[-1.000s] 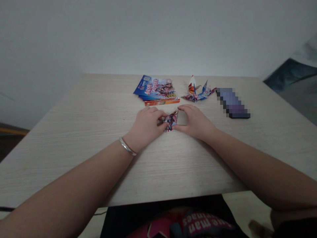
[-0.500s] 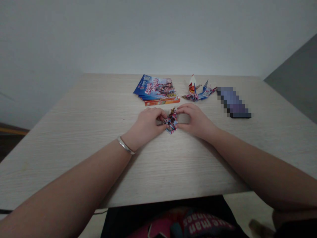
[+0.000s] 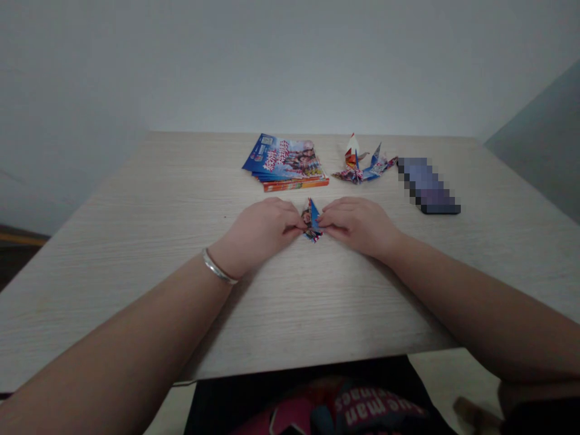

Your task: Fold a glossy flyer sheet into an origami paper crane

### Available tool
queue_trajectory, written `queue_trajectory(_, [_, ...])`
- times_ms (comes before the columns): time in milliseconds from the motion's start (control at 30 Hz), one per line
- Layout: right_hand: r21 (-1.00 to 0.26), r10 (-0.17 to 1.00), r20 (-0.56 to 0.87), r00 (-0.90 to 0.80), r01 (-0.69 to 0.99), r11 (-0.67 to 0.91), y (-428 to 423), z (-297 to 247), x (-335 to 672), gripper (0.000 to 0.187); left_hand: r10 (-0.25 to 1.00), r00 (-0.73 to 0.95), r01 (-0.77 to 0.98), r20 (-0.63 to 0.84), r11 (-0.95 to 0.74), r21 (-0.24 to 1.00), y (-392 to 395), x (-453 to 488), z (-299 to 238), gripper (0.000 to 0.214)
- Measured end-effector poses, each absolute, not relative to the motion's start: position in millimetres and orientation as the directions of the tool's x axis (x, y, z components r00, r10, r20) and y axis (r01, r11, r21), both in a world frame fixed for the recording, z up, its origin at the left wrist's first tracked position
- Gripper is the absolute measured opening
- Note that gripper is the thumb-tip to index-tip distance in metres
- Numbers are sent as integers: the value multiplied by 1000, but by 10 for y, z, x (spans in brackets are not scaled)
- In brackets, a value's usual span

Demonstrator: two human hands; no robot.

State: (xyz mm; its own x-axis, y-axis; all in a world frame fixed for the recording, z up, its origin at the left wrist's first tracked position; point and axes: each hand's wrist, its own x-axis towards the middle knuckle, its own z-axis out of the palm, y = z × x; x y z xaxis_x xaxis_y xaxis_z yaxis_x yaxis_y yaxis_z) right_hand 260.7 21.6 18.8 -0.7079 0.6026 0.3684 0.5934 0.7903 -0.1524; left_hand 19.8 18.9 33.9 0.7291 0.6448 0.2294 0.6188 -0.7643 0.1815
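Observation:
A small piece of folded printed paper (image 3: pixel 312 220), blue and multicoloured with a pointed top, lies between my hands over the table. My left hand (image 3: pixel 265 229), with a silver bangle at its wrist, pinches the paper's left edge between thumb and fingers. From the other side, my right hand (image 3: pixel 360 225) grips the right edge, its thumb and fingertips pressed together. The fingertips cover part of both sides of the paper.
Beyond my hands lies a fanned stack of printed leaflets (image 3: pixel 290 158). Folded paper cranes (image 3: pixel 357 166) stand to the right of it. A dark phone (image 3: pixel 430 187), its screen pixelated, rests farther right on the pale wooden table (image 3: pixel 149 241). A wall rises behind.
The paper has changed from a wider patterned face to a narrower shape showing a blue face and a pointed top. My right fingers have closed from a wider arch onto its edge.

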Motion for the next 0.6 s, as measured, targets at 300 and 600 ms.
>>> queue_trajectory(300, [10, 683, 207, -701, 699, 715, 166, 320, 2579, 24, 618, 774, 626, 134, -780, -20, 129, 258, 379, 35])
queue_trajectory(600, [-88, 693, 194, -694, 692, 717, 137, 334, 2659, 33, 680, 716, 680, -154, -731, -67, -67, 247, 536, 58])
